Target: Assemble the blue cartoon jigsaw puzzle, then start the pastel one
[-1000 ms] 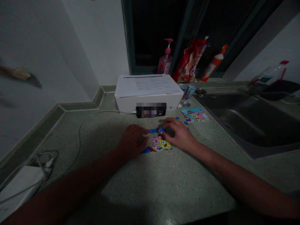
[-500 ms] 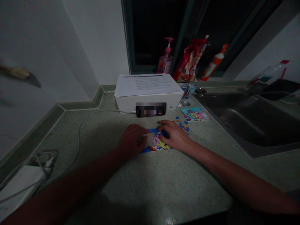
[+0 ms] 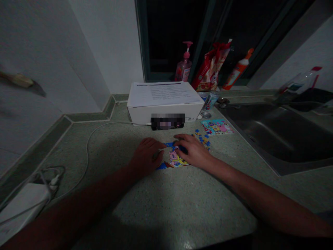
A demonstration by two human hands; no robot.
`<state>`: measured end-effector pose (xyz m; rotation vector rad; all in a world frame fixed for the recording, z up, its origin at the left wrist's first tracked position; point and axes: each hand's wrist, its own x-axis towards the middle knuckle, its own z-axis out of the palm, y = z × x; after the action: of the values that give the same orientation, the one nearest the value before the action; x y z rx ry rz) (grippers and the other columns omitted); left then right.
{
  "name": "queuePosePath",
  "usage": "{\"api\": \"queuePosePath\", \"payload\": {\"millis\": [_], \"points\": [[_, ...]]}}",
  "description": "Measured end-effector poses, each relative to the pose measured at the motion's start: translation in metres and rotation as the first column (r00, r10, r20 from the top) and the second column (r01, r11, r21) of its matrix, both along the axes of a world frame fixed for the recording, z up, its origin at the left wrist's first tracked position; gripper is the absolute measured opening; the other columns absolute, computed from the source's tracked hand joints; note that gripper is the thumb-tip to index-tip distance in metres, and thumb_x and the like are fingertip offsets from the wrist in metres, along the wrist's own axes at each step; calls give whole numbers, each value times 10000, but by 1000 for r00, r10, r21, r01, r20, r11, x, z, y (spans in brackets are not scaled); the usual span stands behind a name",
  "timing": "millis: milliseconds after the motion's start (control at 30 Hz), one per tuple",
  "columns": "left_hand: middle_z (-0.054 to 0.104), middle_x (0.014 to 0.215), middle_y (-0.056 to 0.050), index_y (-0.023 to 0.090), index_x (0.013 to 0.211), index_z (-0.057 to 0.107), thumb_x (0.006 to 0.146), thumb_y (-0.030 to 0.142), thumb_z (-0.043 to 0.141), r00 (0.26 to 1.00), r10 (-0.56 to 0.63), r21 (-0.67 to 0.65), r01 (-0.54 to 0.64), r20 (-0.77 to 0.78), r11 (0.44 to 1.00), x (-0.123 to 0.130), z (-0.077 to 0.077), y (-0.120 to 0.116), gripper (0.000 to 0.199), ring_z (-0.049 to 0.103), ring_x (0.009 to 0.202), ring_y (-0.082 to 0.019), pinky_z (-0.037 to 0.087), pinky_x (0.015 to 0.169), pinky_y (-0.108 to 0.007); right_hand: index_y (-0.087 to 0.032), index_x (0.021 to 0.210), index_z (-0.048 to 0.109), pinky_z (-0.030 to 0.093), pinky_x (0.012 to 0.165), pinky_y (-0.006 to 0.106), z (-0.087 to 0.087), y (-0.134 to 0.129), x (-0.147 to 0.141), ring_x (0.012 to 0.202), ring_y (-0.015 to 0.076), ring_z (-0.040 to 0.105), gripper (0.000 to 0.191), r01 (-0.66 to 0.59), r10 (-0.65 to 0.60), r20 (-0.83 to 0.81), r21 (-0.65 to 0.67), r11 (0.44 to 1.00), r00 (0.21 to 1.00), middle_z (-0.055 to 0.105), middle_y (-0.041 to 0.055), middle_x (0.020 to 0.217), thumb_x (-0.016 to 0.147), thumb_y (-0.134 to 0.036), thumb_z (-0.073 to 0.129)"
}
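Note:
A partly assembled jigsaw puzzle [image 3: 177, 159] with pink, yellow and blue parts lies on the counter between my hands. My left hand [image 3: 147, 155] rests at its left edge, fingers apart, with the index fingertip at the blue top border and nothing held. Over the puzzle's upper right is my right hand [image 3: 194, 149], its thumb and fingers curved and apart, fingertips touching the puzzle; no piece shows between them. Loose blue and yellow pieces [image 3: 205, 140] lie just beyond my right hand. A colourful picture card [image 3: 218, 127] is behind them, to the right.
A phone [image 3: 167, 124] on a cable leans against a white box [image 3: 163, 100] with a printed sheet on top. A can [image 3: 211, 100] stands beside the box. The sink [image 3: 286, 135] is at right, a white power strip [image 3: 24, 203] at left.

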<state>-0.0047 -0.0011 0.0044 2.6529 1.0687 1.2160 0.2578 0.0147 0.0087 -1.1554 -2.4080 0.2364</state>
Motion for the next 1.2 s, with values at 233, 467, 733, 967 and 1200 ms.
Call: {"api": "queuePosePath", "payload": {"millis": [233,467,733,967,1200], "points": [[786,963,-28,318,1103,686,971,190,588,999,-19,7,19,27,1000,0,2,1,208,748,877,-255,653,828,-509,-215,1133,782,579,1077,590,1,-1,0,1285,356,688,168,-14,14,12,-1,1000,1000,706,172,1407,996,-216,684],[779,950,-8,340,1094,697,969,191,585,1000,-20,-10,20,24,1000,0,4,1,224,752,873,-246,656,809,-509,-227,1093,787,585,1076,586,4,-2,-1,1269,361,698,149,-19,19,40,8,1000,999,713,169,1393,999,-212,673],[785,965,-38,271,1090,669,986,185,592,1000,-7,16,7,-2,1000,1,0,1,156,743,891,-245,642,845,-482,-218,1091,785,587,1081,562,1,-2,-2,1280,349,694,153,-20,19,36,15,1000,999,714,168,1394,993,-201,670],[783,964,-41,260,1075,687,980,179,586,1000,7,-11,-7,-13,1000,0,1,0,161,741,906,-246,629,880,-462,-208,1083,779,589,1070,535,0,-2,-2,1266,323,700,144,-30,29,32,39,999,999,721,162,1380,1010,-218,656],[777,946,-55,225,1071,686,971,150,606,1000,-3,8,3,-11,1000,1,4,-1,148,731,893,-247,627,863,-450,-210,1007,790,582,1060,548,4,-4,0,1245,336,704,167,-32,30,47,49,998,998,725,163,1387,1025,-201,624]]}}
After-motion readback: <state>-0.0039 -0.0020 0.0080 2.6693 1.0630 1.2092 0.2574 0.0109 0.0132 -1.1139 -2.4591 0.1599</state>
